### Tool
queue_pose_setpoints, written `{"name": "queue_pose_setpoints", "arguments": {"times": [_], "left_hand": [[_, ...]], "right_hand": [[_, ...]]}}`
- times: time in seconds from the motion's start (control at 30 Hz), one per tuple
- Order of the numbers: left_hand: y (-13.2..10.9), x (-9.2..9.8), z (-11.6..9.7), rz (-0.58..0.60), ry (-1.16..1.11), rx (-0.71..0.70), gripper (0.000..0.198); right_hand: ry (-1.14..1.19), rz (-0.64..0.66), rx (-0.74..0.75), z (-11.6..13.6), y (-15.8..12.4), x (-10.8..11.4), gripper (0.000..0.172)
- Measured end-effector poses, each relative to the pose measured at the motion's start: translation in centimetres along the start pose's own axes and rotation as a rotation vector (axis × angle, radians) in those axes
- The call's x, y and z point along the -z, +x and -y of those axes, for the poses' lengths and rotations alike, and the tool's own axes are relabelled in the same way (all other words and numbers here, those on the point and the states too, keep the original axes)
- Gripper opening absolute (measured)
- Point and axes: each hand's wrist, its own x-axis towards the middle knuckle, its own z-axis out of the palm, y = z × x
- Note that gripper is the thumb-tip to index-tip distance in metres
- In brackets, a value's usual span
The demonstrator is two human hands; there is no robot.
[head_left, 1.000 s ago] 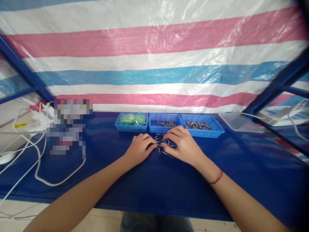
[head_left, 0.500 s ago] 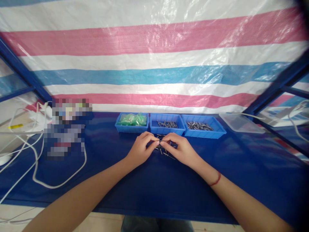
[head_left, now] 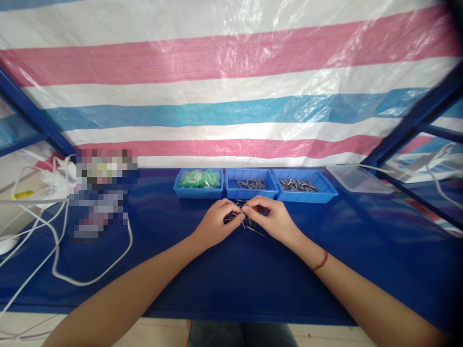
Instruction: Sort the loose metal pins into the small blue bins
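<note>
Over the middle of the blue table, my left hand point(head_left: 219, 222) and my right hand point(head_left: 272, 218) meet fingertip to fingertip. Thumb and forefinger are pinched on each side around a small, thin metal pin point(head_left: 242, 211), mostly covered by the fingers. Below and behind the fingertips lies a loose pile of thin metal pins point(head_left: 250, 222), some with a thicker part like pop rivets. Just beyond the hands stands the middle blue bin point(head_left: 249, 194), holding similar metal pins point(head_left: 253, 184).
To its left, a blue bin point(head_left: 198, 193) holds green plastic packets point(head_left: 198, 179). The right blue bin point(head_left: 309, 196) contains more metal pieces point(head_left: 298, 185). A clear plastic lid point(head_left: 360, 179) lies farther right. White cables point(head_left: 90, 282) loop across the table's left side, near blurred items.
My hands have drawn closer together, the right fingertips now overlapping the left ones at the pin. The view has shifted slightly. The bins stay in place.
</note>
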Motion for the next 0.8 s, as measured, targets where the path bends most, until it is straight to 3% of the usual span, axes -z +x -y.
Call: {"name": "queue_pose_setpoints", "arguments": {"times": [0.43, 0.8], "left_hand": [[0.02, -0.13, 0.39, 0.029, -0.022, 0.003, 0.016], [0.07, 0.07, 0.36, -0.109, -0.066, 0.087, 0.014]], "right_hand": [[0.022, 0.046, 0.040, -0.59, -0.03, -0.07, 0.018], [-0.020, 0.069, 0.079, -0.73, 0.21, 0.56, 0.015]]}}
